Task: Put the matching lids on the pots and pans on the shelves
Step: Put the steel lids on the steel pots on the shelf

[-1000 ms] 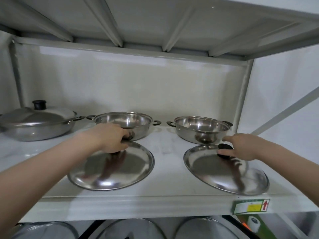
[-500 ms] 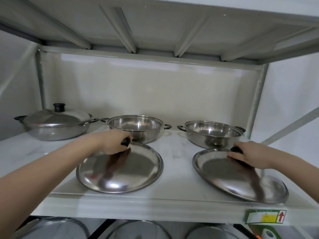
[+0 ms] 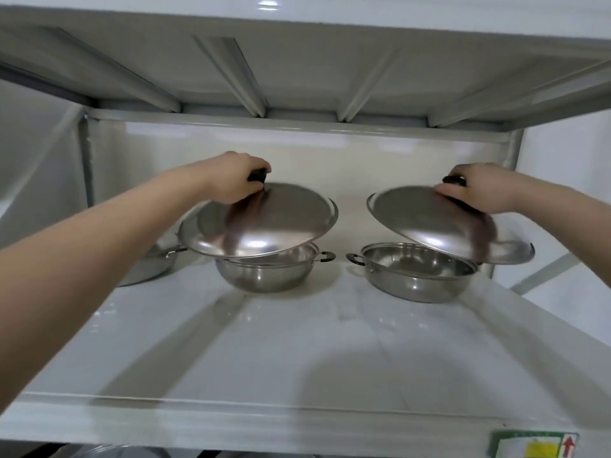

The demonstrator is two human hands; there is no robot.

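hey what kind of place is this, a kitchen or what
Probably a storeroom or stockroom rather than a home kitchen: a bare white metal shelf with ribbed boards, matching steel pots in a row, and a shipping-style arrow label on the shelf edge.

The left hand (image 3: 236,178) covers most of the black knob (image 3: 258,176) of the left lid (image 3: 264,223), and that lid hides the near rim and left handle of the middle pot (image 3: 267,274). The right hand (image 3: 479,190) covers nearly all of the right lid's (image 3: 443,223) knob; this lid hides the right pot's (image 3: 416,276) far-right rim. The left forearm hides most of the far-left pan (image 3: 155,264). A label (image 3: 532,446) is cut off at the bottom edge, its print unreadable. Both lids are motion-blurred.
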